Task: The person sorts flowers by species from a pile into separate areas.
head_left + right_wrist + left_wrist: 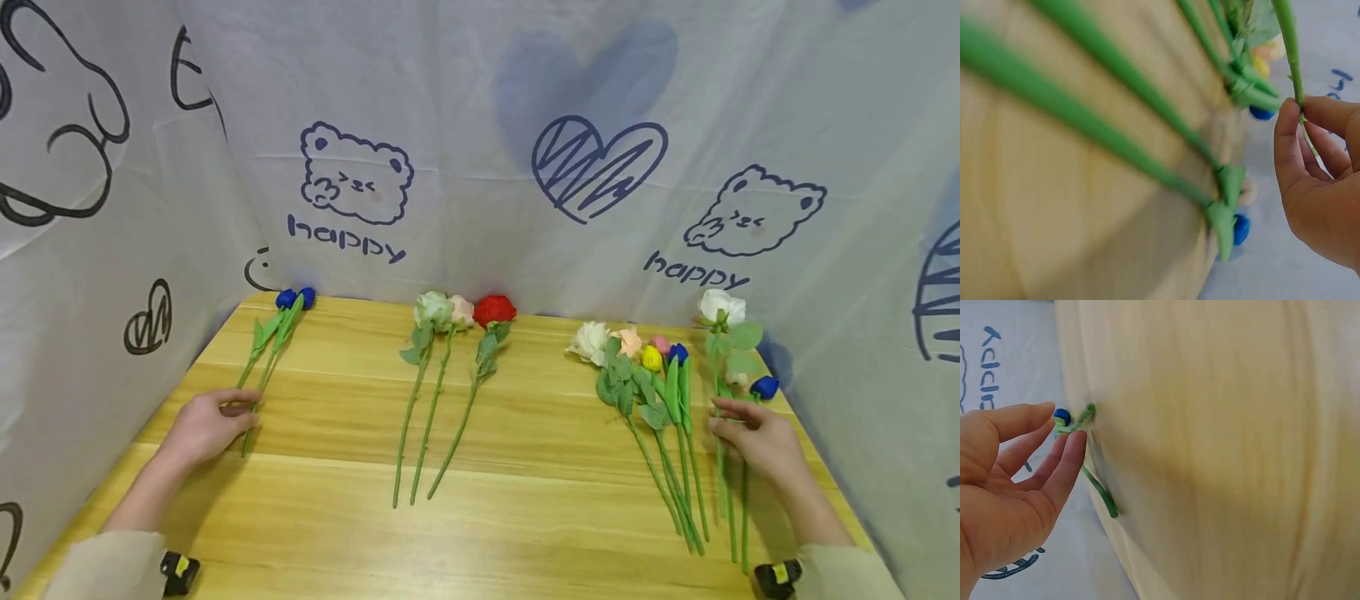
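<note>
White and full-bloomed, a rose (724,307) is pinched by its stem in the right grip (761,435) over the right side of the tabletop (330,521); the left grip (206,427) is loosely spread at two blue tulips (287,300). Streaked yellow wood meets whitish cloth (465,75) printed with bears (356,204) and hearts (592,171).

Head: looks forward, down at table (322,533)
Wrists: sideways, close by my left hand (1016,481), right hand (1322,187)
Shared: table, cloth (465,83)
</note>
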The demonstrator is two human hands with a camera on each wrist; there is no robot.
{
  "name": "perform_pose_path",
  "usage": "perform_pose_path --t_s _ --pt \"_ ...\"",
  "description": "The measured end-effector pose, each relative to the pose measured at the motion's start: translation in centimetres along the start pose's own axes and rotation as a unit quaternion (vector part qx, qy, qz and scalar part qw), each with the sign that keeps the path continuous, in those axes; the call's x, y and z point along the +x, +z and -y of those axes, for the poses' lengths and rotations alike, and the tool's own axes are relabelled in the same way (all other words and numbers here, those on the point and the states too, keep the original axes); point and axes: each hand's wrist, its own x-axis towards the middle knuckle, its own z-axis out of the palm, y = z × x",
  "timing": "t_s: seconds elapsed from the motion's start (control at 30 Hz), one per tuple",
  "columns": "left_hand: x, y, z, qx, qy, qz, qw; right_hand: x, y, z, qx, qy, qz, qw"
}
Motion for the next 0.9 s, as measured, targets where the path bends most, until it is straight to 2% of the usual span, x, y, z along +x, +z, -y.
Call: perform_pose_path --t_s 0.17,0.3,0.47,0.57,0.73,0.9 --pt "-0.6 0.5 -1.5 -0.018 0.015 -0.044 0.9988 -0.6 0.9 2.3 0.02 -0.018 -0.051 0.9983" --pt "-1.0 1.3 -4.0 -0.068 0.026 -0.086 0.9936 -0.9 2.1 4.0 0.078 -0.041 -0.071 0.9935" --pt "-1.3 2.8 -7.6 -0.137 0.053 -0.113 0.9827 -1.2 4.2 6.6 0.12 -0.069 -0.073 0.9877" --pt "-1.2 4.0 -9.8 -0.173 0.073 -0.115 0.9754 -1.2 5.8 8.2 0.141 -0.074 -0.069 0.9849" --pt "-1.0 6.2 -13.8 -0.244 0.093 -0.087 0.9615 -1.1 8.7 10.5 0.183 -0.088 -0.078 0.9759" --pt "-0.6 9.3 -17.6 -0.297 0.128 -0.051 0.9448 -0.8 11.6 12.6 0.239 -0.115 -0.066 0.9618"
